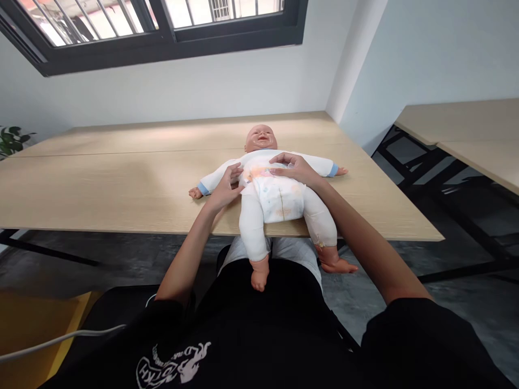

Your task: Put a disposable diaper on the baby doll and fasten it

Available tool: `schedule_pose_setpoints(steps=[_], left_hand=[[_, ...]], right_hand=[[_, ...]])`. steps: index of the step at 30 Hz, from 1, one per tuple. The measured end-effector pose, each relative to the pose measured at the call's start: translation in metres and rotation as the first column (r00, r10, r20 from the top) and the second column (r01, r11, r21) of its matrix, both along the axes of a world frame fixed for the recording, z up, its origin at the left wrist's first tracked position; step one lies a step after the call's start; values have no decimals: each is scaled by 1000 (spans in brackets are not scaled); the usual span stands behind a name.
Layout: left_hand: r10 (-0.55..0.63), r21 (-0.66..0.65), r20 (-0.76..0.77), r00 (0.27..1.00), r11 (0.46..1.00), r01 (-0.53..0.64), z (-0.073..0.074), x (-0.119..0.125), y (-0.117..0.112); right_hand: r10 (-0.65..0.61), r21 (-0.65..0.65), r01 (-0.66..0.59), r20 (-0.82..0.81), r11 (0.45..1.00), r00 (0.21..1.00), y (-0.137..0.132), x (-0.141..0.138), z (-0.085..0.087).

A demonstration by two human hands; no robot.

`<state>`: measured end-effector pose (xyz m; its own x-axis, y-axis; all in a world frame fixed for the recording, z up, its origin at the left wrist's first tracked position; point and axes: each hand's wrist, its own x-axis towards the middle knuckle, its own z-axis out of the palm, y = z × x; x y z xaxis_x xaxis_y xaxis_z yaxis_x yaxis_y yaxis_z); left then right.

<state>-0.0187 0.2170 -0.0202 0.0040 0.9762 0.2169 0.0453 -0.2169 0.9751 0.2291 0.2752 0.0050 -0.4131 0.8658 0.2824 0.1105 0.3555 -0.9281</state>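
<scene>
On the table (121, 186), a baby doll (259, 161) laid out face up, both hands on its chest.

Near the middle of the table, with the head toward the far side and the legs of the white sleepsuit (251, 227) reaching past the near edge, bare feet beyond it. Left hand (225, 188) open and unclenched at the doll's waist, right hand (294, 167) open across the chest, both resting on the sleepsuit just above the diaper (281, 200), neither gripping. Looked light, probably soft and yielding through the padded body, stiffer and perhaps a little slippery at the moulded head and feet. Seemed best taken around the torso, under the arms, with the head supported, not by a single limb.
</scene>
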Motion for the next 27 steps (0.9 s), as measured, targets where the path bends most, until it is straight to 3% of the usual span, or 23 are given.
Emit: schedule_pose_setpoints(steps=[4,10,15,20,22,24,27], left_hand=[[-41,16,-69,997,999,42,3,-2,-2],[-87,122,-85,993,988,97,13,20,-20],[-141,122,-166,976,979,162,24,28,-35],[-55,175,-212,976,980,93,26,31,-36],[-10,205,-257,966,977,64,23,30,-35],[27,236,-280,960,971,41,18,28,-34],[46,230,-239,970,973,10,11,23,-33]], right_hand=[[-8,-18,8,-5,1000,1000,1,0,-1],[-3,15,3,-1,1000,1000,0,0,-2],[-30,22,30,17,999,999,0,-1,-1],[-60,69,58,41,996,997,3,-2,1],[-115,176,111,12,978,993,-9,-2,13],[-146,313,173,-108,934,983,-36,0,34],[-26,462,189,-336,867,941,-102,14,77]])
